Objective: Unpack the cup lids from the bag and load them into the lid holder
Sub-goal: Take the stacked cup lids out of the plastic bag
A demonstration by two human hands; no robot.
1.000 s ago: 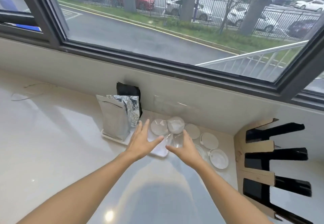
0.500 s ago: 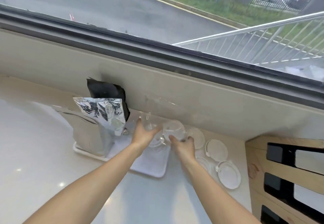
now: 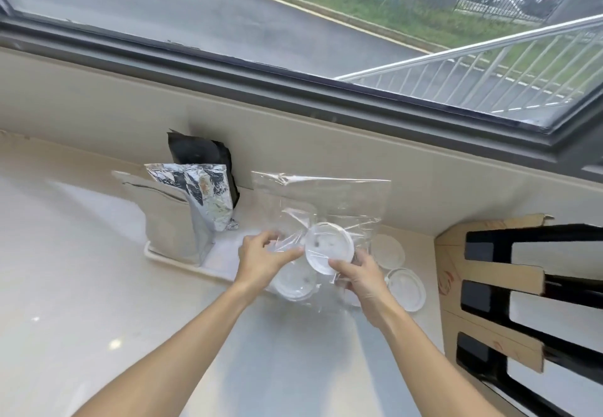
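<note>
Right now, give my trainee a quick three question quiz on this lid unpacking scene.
1. True or false: both hands hold the clear bag.
2. Where is the lid holder? A) right of the hands B) left of the hands C) on the tray
3. Fill in: the right hand grips a ____ through the bag.

Key: 1 true: the left hand pinches it too. 2 A. 3 lid.
</note>
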